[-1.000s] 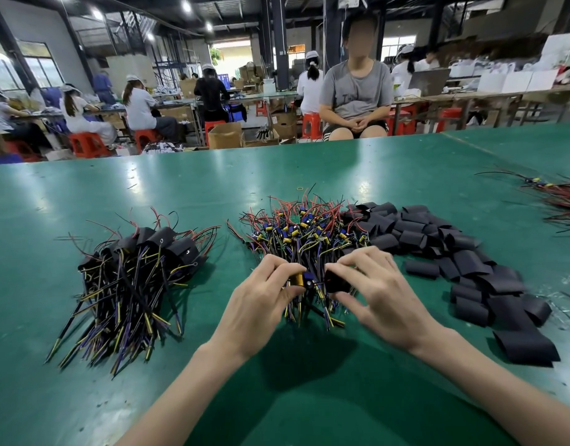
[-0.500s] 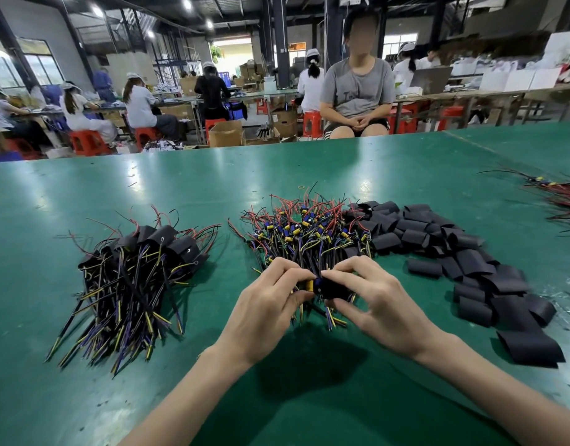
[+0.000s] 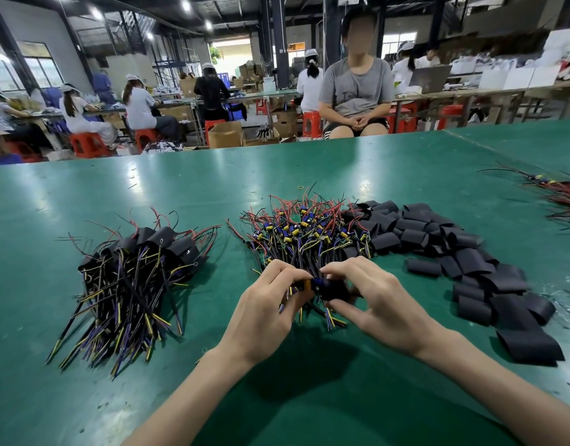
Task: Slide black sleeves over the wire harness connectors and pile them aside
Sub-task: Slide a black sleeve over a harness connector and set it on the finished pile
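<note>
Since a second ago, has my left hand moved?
Yes: the left hand shifted slightly right, away from the finished pile, bringing its yellow connector to the sleeve.

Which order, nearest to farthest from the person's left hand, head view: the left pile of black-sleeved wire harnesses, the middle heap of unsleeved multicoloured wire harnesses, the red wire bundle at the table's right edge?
1. Unsleeved multicoloured harness heap, directly beyond the left hand.
2. Black-sleeved harness pile, to its left.
3. Red wire bundle, far right.
</note>
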The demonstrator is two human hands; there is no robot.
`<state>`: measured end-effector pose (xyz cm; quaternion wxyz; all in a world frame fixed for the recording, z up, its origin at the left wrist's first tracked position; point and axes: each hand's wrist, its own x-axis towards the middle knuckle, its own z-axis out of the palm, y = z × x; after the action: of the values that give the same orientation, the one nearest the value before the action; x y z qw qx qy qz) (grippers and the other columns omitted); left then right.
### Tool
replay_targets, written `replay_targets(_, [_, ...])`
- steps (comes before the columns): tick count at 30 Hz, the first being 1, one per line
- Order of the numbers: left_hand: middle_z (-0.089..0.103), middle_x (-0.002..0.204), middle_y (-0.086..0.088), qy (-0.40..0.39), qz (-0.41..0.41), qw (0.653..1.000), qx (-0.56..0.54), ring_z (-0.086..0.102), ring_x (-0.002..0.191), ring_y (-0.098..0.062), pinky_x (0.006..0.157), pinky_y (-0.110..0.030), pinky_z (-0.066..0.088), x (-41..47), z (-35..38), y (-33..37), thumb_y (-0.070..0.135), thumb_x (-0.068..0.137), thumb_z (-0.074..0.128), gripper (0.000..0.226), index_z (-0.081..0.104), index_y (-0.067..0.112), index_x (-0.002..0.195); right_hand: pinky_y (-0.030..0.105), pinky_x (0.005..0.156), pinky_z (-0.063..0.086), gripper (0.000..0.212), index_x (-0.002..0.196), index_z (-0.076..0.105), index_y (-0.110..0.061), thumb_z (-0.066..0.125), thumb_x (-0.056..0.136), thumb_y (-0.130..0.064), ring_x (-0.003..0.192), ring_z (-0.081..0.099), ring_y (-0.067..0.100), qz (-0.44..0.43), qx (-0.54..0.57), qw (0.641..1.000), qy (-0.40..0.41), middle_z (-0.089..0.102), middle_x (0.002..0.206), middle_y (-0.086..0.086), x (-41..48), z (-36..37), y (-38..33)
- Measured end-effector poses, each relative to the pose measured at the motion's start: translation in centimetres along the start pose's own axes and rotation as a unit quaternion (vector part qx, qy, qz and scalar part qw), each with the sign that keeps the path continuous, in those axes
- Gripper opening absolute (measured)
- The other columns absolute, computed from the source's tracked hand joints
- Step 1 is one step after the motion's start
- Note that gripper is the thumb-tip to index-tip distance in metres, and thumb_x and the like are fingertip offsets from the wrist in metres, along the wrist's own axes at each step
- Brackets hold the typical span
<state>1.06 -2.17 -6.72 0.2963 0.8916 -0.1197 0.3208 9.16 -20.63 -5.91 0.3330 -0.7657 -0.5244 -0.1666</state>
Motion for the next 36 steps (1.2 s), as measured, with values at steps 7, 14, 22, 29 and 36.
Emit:
replay_targets(7, [0.054,0.097,0.008,0.003,-0.001,1.0,-0.01,0.048,0.079,0.006,0.071,-0.015,0.042,-0.03,0.07,-0.23,0.012,0.086,0.066,0.018,0.064,0.011,0.104,0.022,0.079,0.046,0.048,0.12,0.056,-0.011,0.076,0.076,-0.008,0.088,0.052,0.006,0.018,0.046,0.999,0.009,0.057,0.096,-0.006,0.0,-0.04,0.2])
replay_targets(14, [0.053,0.098,0.009,-0.006,0.025,1.0,-0.012,0.051,0.074,-0.005,0.066,-0.027,0.048,0.04,-0.13,-0.09,0.011,0.085,0.066,0.019,0.064,0.013,0.104,0.029,0.071,0.052,0.047,0.112,0.056,-0.019,0.077,0.073,-0.002,0.083,0.06,0.009,0.067,0.131,0.989,0.024,0.063,0.089,-0.01,0.1,-0.25,-0.11])
replay_targets(22, [0.054,0.095,0.002,-0.033,0.035,0.999,0.012,0.05,0.073,-0.008,0.07,-0.021,0.046,0.14,-0.54,0.39,0.012,0.086,0.066,0.02,0.069,0.009,0.106,0.037,0.068,0.051,0.028,0.095,0.057,-0.012,0.075,0.076,-0.005,0.079,0.059,0.018,0.059,0.107,0.993,0.009,0.061,0.087,-0.002,-0.16,-0.01,0.01])
replay_targets(29, [0.053,0.094,0.004,-0.037,0.015,0.999,0.017,0.045,0.072,-0.003,0.069,-0.018,0.042,0.01,-0.26,0.57,0.016,0.088,0.066,0.019,0.067,0.01,0.106,0.029,0.069,0.045,0.024,0.076,0.052,-0.011,0.075,0.077,-0.005,0.079,0.054,0.018,-0.026,0.015,0.999,-0.009,0.057,0.089,0.002,-0.08,-0.14,0.31])
replay_targets(36, [0.054,0.096,0.007,-0.057,0.019,0.998,-0.002,0.052,0.079,-0.005,0.074,-0.014,0.043,-0.01,-0.18,0.33,0.012,0.086,0.068,0.022,0.065,0.013,0.108,0.031,0.066,0.049,0.022,0.072,0.056,-0.01,0.077,0.072,-0.002,0.076,0.058,0.018,-0.007,0.049,0.999,0.003,0.063,0.088,0.001,0.01,-0.13,0.19])
